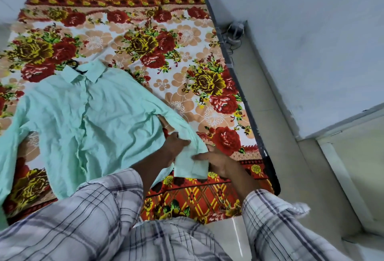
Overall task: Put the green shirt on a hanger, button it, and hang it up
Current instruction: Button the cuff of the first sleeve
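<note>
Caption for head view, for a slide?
Left hand and right hand hold the sleeve cuff of a mint-green shirt on a red floral bedsheet.

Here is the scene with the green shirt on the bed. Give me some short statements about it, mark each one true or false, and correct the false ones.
1. The green shirt lies spread on the floral bedsheet. True.
2. A black hanger hook shows at the collar. True.
3. Both hands touch the collar. False: the left hand and the right hand hold the sleeve cuff.
4. The shirt hangs on the wall. False: it lies on the bedsheet.
</note>
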